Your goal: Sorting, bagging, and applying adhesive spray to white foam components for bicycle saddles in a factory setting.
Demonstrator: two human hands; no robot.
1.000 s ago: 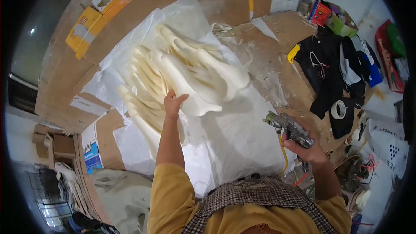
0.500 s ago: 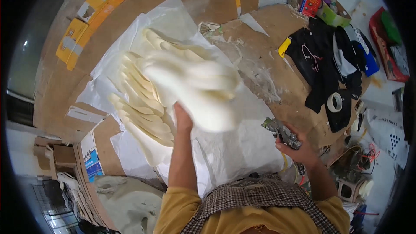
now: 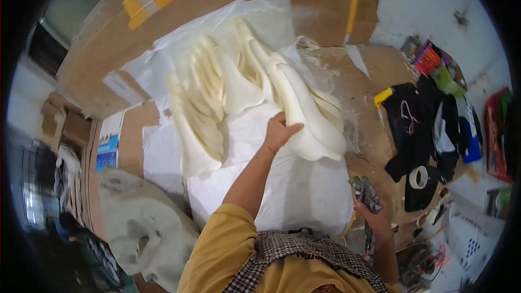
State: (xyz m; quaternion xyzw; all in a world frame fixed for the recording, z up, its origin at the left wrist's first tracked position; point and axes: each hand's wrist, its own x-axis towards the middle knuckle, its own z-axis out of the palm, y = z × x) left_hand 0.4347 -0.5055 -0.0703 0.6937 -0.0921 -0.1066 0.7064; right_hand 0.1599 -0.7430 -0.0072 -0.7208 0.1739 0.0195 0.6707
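Cream-white insole-shaped foam pieces lie in overlapping rows on white sheeting (image 3: 260,195). My left hand (image 3: 281,129) grips the near left edge of one insole (image 3: 301,111) in the right-hand row, thumb on top, fingers partly hidden. Other insoles lie under or beside it. To the left stand further rows of insoles (image 3: 195,130), apart from my hand. My right hand (image 3: 375,217), low on the right, is closed round a grimy metal spray gun (image 3: 366,192) whose nozzle end points away from me. A yellowish hose runs near it.
Brown cardboard (image 3: 304,5) covers the table and rises at the back. Black clothing (image 3: 410,114) and a tape roll (image 3: 418,177) lie at the right, near a green box (image 3: 450,78). A grey-green sack (image 3: 146,228) stands at the near left.
The insoles in my left hand have swung from the middle to the right and now rest at the right-hand row. My right hand has drawn lower with the spray gun. The view has shifted.
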